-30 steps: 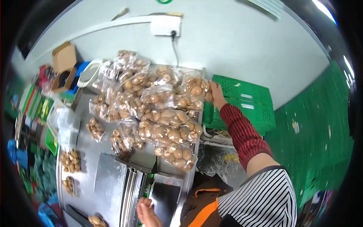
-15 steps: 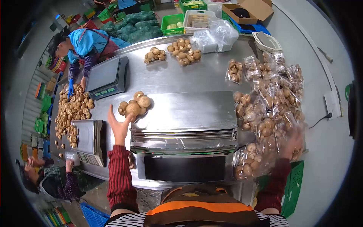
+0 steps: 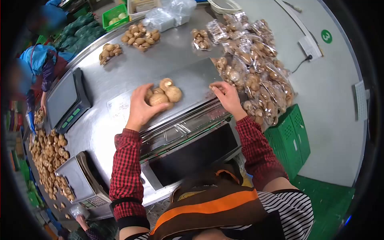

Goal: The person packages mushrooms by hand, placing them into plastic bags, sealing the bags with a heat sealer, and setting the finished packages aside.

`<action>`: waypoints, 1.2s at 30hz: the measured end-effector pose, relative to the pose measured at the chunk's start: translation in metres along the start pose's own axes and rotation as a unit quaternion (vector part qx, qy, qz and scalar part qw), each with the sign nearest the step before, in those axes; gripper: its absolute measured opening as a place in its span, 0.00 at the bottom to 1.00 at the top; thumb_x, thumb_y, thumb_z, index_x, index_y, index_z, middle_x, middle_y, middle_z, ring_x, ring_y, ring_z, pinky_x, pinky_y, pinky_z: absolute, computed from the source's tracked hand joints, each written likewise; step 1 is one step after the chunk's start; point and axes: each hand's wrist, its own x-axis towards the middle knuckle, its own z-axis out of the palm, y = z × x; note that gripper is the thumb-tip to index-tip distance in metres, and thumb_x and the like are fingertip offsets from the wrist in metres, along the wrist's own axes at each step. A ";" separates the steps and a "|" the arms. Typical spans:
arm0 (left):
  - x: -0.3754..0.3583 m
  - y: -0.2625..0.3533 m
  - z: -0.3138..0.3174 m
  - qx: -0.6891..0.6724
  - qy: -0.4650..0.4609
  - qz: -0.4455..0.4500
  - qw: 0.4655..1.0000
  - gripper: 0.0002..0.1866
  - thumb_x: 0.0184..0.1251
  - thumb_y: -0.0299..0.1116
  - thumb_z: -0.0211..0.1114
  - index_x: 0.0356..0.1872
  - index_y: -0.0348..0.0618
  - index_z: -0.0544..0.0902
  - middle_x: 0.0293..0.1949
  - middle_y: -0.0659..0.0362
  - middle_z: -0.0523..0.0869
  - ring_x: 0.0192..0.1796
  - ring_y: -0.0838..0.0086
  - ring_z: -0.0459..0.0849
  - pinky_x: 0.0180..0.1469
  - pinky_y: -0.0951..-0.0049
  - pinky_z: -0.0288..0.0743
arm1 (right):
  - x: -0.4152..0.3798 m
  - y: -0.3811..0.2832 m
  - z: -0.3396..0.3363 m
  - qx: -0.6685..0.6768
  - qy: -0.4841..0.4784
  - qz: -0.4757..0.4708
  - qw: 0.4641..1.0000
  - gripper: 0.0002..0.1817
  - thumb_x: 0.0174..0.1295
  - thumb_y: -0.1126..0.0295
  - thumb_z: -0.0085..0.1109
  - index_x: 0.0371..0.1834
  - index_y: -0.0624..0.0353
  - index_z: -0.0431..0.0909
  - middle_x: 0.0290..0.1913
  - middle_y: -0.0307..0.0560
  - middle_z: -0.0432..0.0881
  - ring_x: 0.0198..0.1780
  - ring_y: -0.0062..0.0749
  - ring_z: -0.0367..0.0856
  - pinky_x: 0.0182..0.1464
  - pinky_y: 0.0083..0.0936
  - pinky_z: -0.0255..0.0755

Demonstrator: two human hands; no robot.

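Note:
My left hand (image 3: pixel 143 107) is curved around the left side of a small cluster of shiitake mushrooms (image 3: pixel 160 99), thumb in front and fingers behind. The cluster rests on the metal plate (image 3: pixel 196 80) of a wrapping machine. To the right, my right hand (image 3: pixel 229 99) hovers over the plate's right end with thumb and fingers pinched together; what lies between the fingertips, if anything, is too small to make out. Clear film (image 3: pixel 176 134) stretches along the machine's front, just below both hands.
Bagged mushrooms (image 3: pixel 254 80) are piled at the right. Two scales (image 3: pixel 66 100) and a loose mushroom heap (image 3: pixel 48 156) occupy the left, where co-workers' hands are busy. Mushroom groups (image 3: pixel 140 37) and plastic bags (image 3: pixel 160 19) lie at the back. Green crates (image 3: pixel 290 140) stand at lower right.
My left hand and the mushroom cluster have shifted right, onto the metal plate. My right hand has left the bagged pile and come in over the plate. The view has turned.

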 end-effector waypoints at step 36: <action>-0.025 -0.039 -0.023 -0.023 0.056 -0.097 0.993 0.22 0.75 0.38 0.49 0.55 0.31 0.81 0.66 0.43 0.74 0.70 0.53 0.69 0.72 0.59 0.60 | 0.122 -0.030 0.086 0.171 -0.251 0.119 0.945 0.21 0.76 0.59 0.44 0.53 0.68 0.77 0.43 0.48 0.85 0.45 0.28 0.84 0.52 0.24 0.77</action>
